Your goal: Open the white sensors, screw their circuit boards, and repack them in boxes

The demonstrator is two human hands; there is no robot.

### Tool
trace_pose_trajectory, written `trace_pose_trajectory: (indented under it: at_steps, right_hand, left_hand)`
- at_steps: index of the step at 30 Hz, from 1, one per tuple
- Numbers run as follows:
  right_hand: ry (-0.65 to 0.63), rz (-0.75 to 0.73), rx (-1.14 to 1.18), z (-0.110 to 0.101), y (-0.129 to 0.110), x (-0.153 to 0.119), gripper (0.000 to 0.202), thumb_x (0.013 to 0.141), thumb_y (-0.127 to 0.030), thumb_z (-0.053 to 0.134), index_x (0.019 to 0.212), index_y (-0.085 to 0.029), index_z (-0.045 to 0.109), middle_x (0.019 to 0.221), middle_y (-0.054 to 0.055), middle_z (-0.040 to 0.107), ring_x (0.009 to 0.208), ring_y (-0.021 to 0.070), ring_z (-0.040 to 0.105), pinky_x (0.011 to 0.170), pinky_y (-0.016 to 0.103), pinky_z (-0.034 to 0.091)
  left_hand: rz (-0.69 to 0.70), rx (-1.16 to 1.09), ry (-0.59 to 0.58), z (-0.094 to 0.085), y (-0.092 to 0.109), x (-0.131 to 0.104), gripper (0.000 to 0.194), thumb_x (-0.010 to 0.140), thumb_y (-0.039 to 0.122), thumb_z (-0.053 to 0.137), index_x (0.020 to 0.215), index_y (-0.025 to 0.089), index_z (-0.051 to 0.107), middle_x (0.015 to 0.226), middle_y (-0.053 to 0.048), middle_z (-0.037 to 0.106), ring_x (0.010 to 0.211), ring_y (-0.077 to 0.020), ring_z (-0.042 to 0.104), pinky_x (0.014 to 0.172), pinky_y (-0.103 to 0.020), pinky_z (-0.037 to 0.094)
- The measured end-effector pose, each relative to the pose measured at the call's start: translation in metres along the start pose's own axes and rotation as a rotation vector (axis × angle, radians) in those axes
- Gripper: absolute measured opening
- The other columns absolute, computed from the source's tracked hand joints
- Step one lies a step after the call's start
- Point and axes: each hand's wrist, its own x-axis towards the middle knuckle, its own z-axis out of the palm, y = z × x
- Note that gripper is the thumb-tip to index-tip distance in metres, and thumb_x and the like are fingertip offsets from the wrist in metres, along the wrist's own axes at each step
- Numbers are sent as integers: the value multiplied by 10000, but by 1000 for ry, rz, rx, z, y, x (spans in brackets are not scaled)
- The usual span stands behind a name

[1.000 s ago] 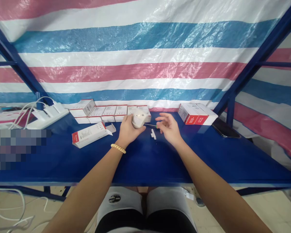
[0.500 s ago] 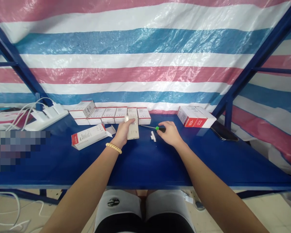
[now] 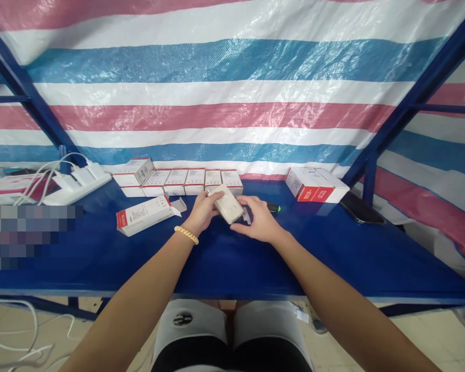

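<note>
A cream rectangular device (image 3: 229,204) is tilted above the blue table, with my left hand (image 3: 203,211) closed on its left end, thumb on top. My right hand (image 3: 258,219) is beside its right end, thumb and fingers apart, holding nothing. Partly hidden behind the right hand's fingers lies a small white piece (image 3: 247,216). The screwdriver (image 3: 273,207), black and green, rests on the table just beyond the right hand, its shaft hidden.
An opened white and red box (image 3: 145,214) lies at the left. Behind stands a row of white boxes (image 3: 175,182). A power strip (image 3: 77,188) with cables is far left. At the right are red and white boxes (image 3: 315,187) and a black phone (image 3: 361,208).
My right hand has let go of the screwdriver, moved left to the device and opened. The device has turned and tilted in my left hand. The view has shifted slightly.
</note>
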Motion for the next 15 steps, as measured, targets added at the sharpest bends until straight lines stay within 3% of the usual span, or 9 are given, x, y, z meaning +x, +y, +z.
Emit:
trace_pose_trajectory:
  at_steps: [2,6,10,12,15]
  right_hand:
    - [-38,-18,-20,5,-4,0,779,655,-452,819,1323,-206,502,1278,147,646,1224,363,535,989,511,394]
    - [23,-12,-43,9,-2,1,551,783,-341,720,1285,-202,540,1226,135,682,1143,328,589,970,485,396]
    - [74,-17,0,4,0,-1,476,822,-442,692,1235,-227,593,1190,115,707,1066,314,626,950,474,420]
    - [109,30,32,2,-1,-1,456,813,-502,687,1180,-240,619,1152,103,721,1029,311,640,915,458,448]
    - [147,157,118,0,-4,-1,381,826,-560,635,1020,-232,643,961,83,745,894,280,668,786,392,489]
  left_hand:
    - [-7,-32,20,3,-2,-1,328,691,258,760,949,145,592,914,-71,688,790,-199,681,713,-389,582]
    - [-49,-37,-7,6,-4,-3,334,749,268,729,1001,168,534,873,-49,666,761,-189,675,678,-375,584]
    - [-27,182,-15,5,-5,-4,448,809,402,700,1157,212,492,918,-67,683,800,-239,694,704,-415,581]
    - [114,446,3,2,-6,-5,473,847,502,642,1205,217,522,1010,-105,693,939,-287,690,833,-463,555]
    - [483,812,69,-4,-5,-7,465,905,518,531,1229,185,561,1241,-162,636,1226,-326,573,1058,-507,423]
